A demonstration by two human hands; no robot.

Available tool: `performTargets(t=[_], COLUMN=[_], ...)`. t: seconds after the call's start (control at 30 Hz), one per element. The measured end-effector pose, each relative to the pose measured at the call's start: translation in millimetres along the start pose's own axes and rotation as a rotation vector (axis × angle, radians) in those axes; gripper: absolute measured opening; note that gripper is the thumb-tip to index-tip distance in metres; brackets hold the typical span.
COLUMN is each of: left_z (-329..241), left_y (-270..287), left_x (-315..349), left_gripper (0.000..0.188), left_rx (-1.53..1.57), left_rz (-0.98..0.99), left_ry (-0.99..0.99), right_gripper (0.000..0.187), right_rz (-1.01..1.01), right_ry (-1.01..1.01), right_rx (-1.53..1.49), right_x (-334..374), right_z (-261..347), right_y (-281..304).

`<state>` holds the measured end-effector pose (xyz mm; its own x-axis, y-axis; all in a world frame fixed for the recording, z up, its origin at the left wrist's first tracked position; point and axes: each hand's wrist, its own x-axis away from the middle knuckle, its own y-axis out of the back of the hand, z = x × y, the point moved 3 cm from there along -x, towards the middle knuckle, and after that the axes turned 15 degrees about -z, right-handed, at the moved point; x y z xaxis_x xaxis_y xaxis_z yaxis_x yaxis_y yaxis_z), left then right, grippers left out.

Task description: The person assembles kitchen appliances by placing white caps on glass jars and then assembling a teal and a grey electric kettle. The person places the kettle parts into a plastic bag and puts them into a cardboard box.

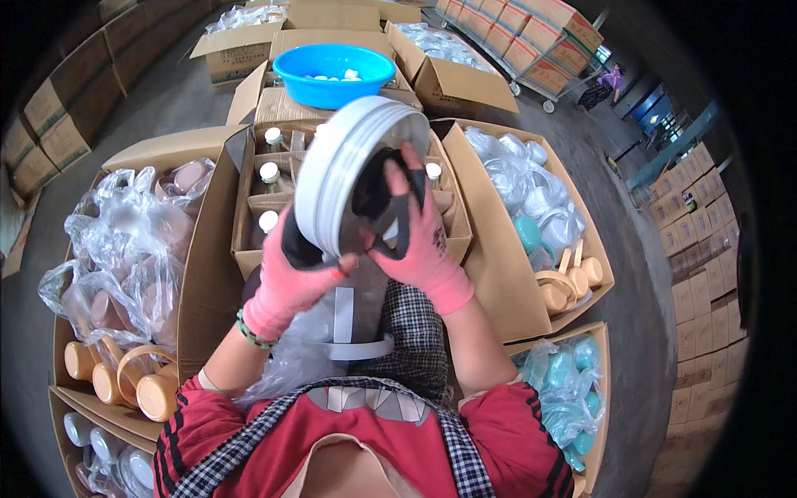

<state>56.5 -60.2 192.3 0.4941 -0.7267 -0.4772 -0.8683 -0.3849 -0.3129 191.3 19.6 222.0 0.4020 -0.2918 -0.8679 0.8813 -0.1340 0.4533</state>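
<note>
Frame centre: large clear jar with a white screw lid (pixel 353 166), tilted, lid end toward upper centre, held above the open divider carton (pixel 249 207) of small capped bottles.

Right hand (pixel 419 241), pink glove with dark fingertips: fingers spread over the clear wall just below the lid rim, thumb at the lower edge. Left hand (pixel 290 282), same glove: fingers curled under the jar's lower left side, pressed to the wall. Whether either hand grips tightly, cannot tell.

Surroundings, large to small: left carton (pixel 199 274) with bagged pinkish cups; right carton (pixel 498 274) with bagged clear parts, teal and tan pieces; blue basin (pixel 332 70) at upper centre holding small white pieces; tan mugs (pixel 124 378) at lower left; loose clear film (pixel 324 332) in the lap.

Risks (judgement):
- Smooth wall plus tilted hold: jar may slip and drop onto the capped bottles beneath.
- Spread right fingers give a weak hold if the lid sticks.
- Loose film may catch between lid and rim.
</note>
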Motion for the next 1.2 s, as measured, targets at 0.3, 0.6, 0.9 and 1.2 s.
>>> performTargets(t=[0.3, 0.6, 0.9, 1.2], left_z=[21.5, 166.2, 198.2, 211.0], left_y=[13.1, 121.0, 127.7, 153.5], left_x=[-11.3, -43.4, -31.5, -34.5], left_gripper=[0.074, 0.038, 0.028, 0.029], left_rx=[-0.315, 0.859, 0.814, 0.977], left_rz=[-0.093, -0.674, -0.684, -0.617], left_ry=[-0.166, 0.441, 0.602, 0.55], right_gripper=[0.041, 0.057, 0.043, 0.064], right_rz=[0.188, 0.249, 0.98, 0.883], right_ry=[-1.037, -0.984, -0.486, -0.685], right_rx=[-0.618, -0.038, 0.615, 0.61], right_x=[-3.9, 36.3, 141.6, 141.3], right_z=[-23.5, -216.6, -242.8, -245.7], right_y=[-21.6, -64.2, -139.2, -122.7])
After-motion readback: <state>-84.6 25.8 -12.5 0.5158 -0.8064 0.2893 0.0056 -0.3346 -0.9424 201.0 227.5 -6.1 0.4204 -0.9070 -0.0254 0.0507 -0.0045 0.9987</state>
